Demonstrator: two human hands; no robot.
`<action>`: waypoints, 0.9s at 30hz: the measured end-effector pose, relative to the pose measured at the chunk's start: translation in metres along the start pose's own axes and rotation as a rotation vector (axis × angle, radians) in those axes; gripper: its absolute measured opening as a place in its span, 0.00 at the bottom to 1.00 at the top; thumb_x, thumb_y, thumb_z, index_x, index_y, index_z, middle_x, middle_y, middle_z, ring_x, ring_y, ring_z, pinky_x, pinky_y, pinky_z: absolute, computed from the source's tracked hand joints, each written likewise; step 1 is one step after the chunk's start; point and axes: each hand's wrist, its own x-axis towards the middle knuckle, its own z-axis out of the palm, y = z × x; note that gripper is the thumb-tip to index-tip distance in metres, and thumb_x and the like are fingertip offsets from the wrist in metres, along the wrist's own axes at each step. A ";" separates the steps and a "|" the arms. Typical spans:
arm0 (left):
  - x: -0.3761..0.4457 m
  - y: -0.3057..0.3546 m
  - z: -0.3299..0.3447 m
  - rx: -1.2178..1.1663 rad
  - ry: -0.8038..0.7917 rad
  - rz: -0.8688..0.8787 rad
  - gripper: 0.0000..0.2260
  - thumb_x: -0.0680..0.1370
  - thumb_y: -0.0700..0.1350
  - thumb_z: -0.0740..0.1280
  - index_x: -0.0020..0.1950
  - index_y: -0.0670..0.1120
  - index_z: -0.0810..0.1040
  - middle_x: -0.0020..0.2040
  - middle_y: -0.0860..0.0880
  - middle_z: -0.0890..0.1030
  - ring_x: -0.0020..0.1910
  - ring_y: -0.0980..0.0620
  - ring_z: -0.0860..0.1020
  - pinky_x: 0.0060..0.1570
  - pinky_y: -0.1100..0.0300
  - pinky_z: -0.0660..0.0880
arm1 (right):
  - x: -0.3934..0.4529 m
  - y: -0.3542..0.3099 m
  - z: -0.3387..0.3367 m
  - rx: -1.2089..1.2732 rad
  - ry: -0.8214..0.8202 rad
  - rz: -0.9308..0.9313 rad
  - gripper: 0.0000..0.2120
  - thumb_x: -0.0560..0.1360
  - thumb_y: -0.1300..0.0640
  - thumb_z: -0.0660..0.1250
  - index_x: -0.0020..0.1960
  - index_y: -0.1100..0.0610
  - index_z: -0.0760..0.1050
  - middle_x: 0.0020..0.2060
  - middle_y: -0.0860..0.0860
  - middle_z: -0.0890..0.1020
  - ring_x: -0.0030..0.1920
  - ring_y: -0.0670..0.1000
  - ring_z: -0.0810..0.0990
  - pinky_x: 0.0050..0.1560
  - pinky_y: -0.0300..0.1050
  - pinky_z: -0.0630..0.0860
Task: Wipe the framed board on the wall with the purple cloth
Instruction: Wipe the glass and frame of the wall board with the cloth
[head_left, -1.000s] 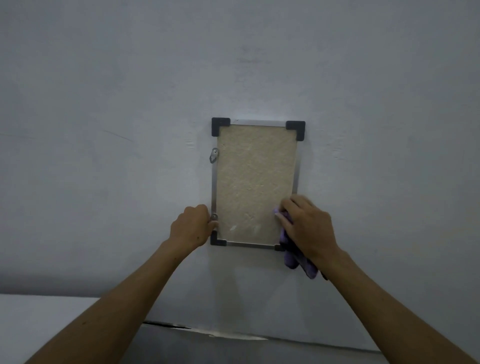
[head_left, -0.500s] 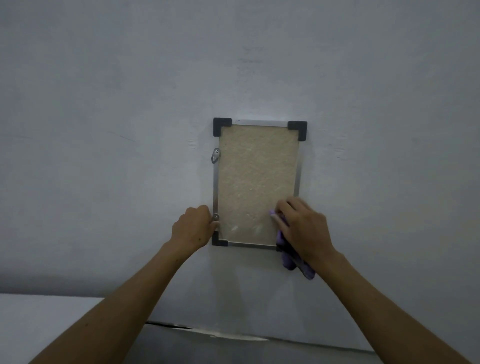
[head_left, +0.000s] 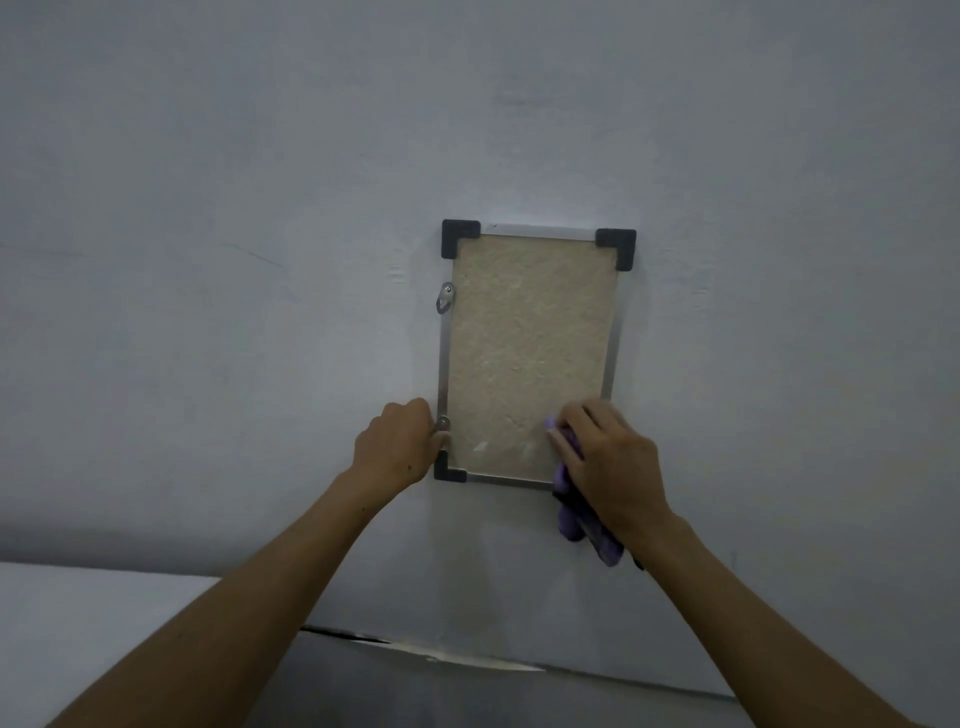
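- The right hand (head_left: 610, 457) presses the bunched purple cloth (head_left: 584, 519) against the lower right corner of the framed board (head_left: 530, 353). Its fingers are curled over the cloth, and a loose tail of cloth hangs below the board's bottom edge.
- Compared with a second ago, this hand has crept a little inward along the bottom of the board, away from the right rail. The shift is small, so I judge it to be one short stroke of a wipe in progress.
- The left hand (head_left: 400, 447) has stayed put at the board's lower left. Its fingers are curled round the left rail just above the black corner cap (head_left: 448, 470), beside a small screw (head_left: 443, 422). It seems to be steadying the board.
- The board hangs upright on the grey wall (head_left: 208, 260), with a metal hanger (head_left: 444, 297) on its left rail higher up.
- Most of the board's beige face above the hands is uncovered. Only the bottom strip is under the cloth, so much of the wiping probably remains.
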 end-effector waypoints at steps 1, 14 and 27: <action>0.000 0.000 0.001 -0.002 0.003 0.003 0.13 0.81 0.54 0.65 0.50 0.44 0.75 0.46 0.45 0.82 0.43 0.48 0.82 0.46 0.49 0.81 | -0.008 -0.001 0.003 0.001 -0.036 -0.036 0.08 0.80 0.51 0.64 0.44 0.53 0.71 0.41 0.47 0.74 0.39 0.47 0.73 0.26 0.45 0.71; -0.002 -0.002 0.000 0.000 -0.007 0.002 0.14 0.81 0.56 0.65 0.50 0.45 0.73 0.47 0.45 0.80 0.44 0.46 0.82 0.47 0.46 0.81 | 0.012 -0.008 -0.001 -0.038 0.034 -0.046 0.09 0.80 0.51 0.64 0.42 0.53 0.71 0.40 0.46 0.74 0.38 0.46 0.72 0.26 0.45 0.70; 0.000 -0.002 0.000 -0.001 -0.028 -0.008 0.13 0.81 0.54 0.65 0.51 0.44 0.74 0.48 0.44 0.81 0.45 0.46 0.82 0.49 0.45 0.81 | 0.018 -0.011 0.003 -0.025 -0.009 -0.044 0.09 0.81 0.50 0.63 0.44 0.52 0.70 0.40 0.46 0.74 0.37 0.47 0.73 0.26 0.46 0.71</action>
